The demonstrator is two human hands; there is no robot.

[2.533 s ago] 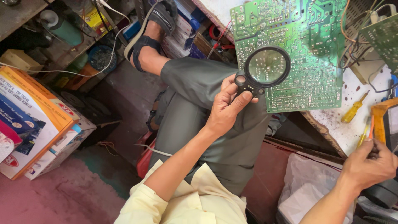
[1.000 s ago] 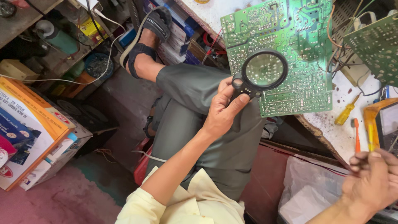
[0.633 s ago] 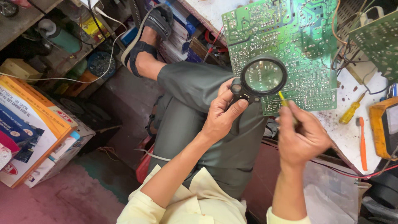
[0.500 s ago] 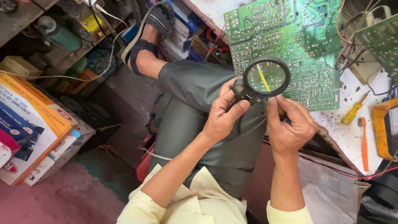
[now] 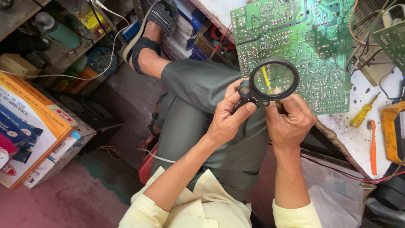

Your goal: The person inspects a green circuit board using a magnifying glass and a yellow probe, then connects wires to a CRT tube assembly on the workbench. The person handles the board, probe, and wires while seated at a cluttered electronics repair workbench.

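- The left hand [image 5: 225, 120] is closed around the short black handle of a round, black-rimmed magnifying glass [image 5: 273, 79], thumb pressed along the handle and fingers curled behind it.
- The lens is held above the lower edge of a large green printed circuit board [image 5: 295, 38], which lies tilted on a white, stained workbench [image 5: 358, 139] and hangs over its edge.
- The right hand [image 5: 291, 122], at 4 o'clock from the lens, is pinched shut on a thin yellow-shafted tool [image 5: 265, 78]; its shaft shows through the glass, pointing toward 11 o'clock at the board.
- Both hands sit just beside each other over the person's raised knee in grey-green trousers [image 5: 202, 97].
- At 3 o'clock from the right hand, a yellow-handled screwdriver [image 5: 362, 114] and a slim orange-handled tool [image 5: 373, 145] lie on the bench.
- Far off at 9 o'clock, an orange and blue cardboard box [image 5: 29, 122] rests on the floor.
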